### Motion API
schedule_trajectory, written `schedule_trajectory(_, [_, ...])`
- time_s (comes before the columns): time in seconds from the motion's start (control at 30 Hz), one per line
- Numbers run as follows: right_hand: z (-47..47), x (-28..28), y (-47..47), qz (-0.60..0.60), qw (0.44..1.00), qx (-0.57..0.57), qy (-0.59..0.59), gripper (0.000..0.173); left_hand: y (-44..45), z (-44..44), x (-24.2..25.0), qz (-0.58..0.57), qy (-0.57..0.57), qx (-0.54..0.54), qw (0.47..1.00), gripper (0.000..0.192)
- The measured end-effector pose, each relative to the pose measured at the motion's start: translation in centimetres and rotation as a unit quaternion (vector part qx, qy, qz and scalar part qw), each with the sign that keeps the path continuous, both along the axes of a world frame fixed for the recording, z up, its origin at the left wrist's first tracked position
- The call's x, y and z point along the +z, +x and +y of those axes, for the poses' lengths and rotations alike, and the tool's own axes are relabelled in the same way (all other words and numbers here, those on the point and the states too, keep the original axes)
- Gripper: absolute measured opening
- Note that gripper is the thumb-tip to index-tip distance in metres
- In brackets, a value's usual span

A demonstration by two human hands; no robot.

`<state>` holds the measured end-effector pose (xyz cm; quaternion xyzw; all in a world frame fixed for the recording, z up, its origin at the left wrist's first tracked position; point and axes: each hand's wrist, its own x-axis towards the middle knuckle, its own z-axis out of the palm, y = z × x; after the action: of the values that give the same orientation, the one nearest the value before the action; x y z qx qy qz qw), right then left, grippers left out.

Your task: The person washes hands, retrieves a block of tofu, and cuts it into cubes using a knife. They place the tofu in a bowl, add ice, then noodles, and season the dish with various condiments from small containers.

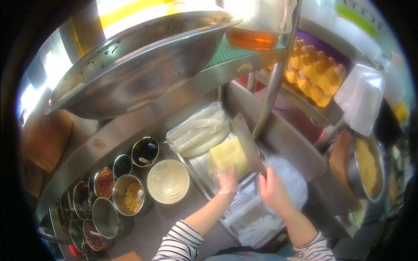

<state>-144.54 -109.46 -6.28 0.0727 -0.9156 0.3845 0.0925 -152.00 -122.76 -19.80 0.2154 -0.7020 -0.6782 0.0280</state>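
My left hand [226, 181], in a thin clear plastic glove, holds the near side of a pale yellow block of food [228, 155]. My right hand [274, 192] is bare and grips the handle of a cleaver [247, 143]. The broad blade stands on edge along the block's right side; whether it touches or cuts in cannot be told. Beneath the block is a metal tray [197, 164]. Long white pieces of food in a clear plastic bag [199, 130] lie beyond it. Nearer me, white strips [258, 230] lie in another tray section.
A cream bowl [168, 181] and several metal pots, one with yellow bits [133, 197], stand at left. A large steel basin [140, 71] overhangs from a shelf with a metal post [272, 94]. Egg trays [313, 71] sit back right. A whitish plastic-covered round thing [292, 182] is beside my right hand.
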Motion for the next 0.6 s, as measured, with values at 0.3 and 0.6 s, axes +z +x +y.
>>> schedule_trajectory(0.3, [0.1,-0.4,-1.1,-0.021,0.999,0.037,0.027,0.017,-0.5,-0.5,0.9,0.043,0.084,-0.033,0.995,0.078])
schedule_trajectory(0.6, [-1.2,-1.4,-2.1,-0.047,0.995,0.075,0.047,0.018,-2.4,-4.5,1.1,-0.024,0.16,-0.056,0.985,0.071])
